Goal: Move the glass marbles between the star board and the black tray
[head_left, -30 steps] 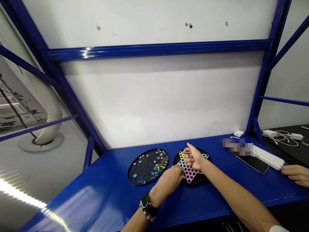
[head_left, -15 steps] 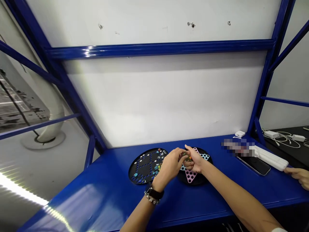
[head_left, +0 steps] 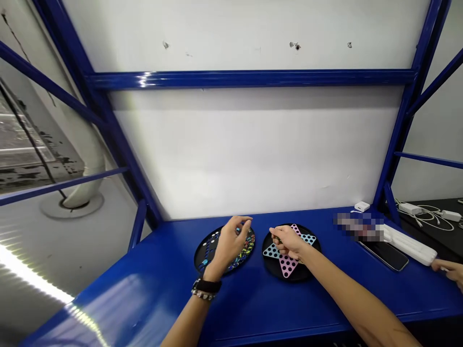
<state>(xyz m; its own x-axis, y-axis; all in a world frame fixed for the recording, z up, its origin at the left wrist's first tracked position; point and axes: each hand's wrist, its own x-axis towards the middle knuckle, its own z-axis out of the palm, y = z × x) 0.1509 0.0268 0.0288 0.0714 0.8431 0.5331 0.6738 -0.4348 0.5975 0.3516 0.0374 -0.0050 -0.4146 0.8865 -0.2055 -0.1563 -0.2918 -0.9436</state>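
Observation:
My left hand (head_left: 230, 242), with a black watch and a beaded bracelet at the wrist, hovers over a round black board (head_left: 199, 258) with holes. Its fingers are bent but apart, and nothing shows in them. Glass marbles (head_left: 248, 248) lie along that board's right side and lower edge, partly covered by the hand. My right hand (head_left: 288, 241) is closed above a round Chinese checkers board (head_left: 288, 266) with a pink and light-blue star full of holes. The curled fingers mostly hide the marbles they hold.
On the blue table (head_left: 155, 294), a black phone (head_left: 388, 255) lies by a white power strip (head_left: 412, 245) at the right. Another person's hand (head_left: 450, 270) is at its near end. A white charger (head_left: 362, 206) sits at the back. Blue frame bars (head_left: 253, 78) cross the white wall.
My hands, together over the star board before, have come apart. The left has moved left over the marble board; the right stays above the star, its fingers now curled closed. The view shifted slightly.

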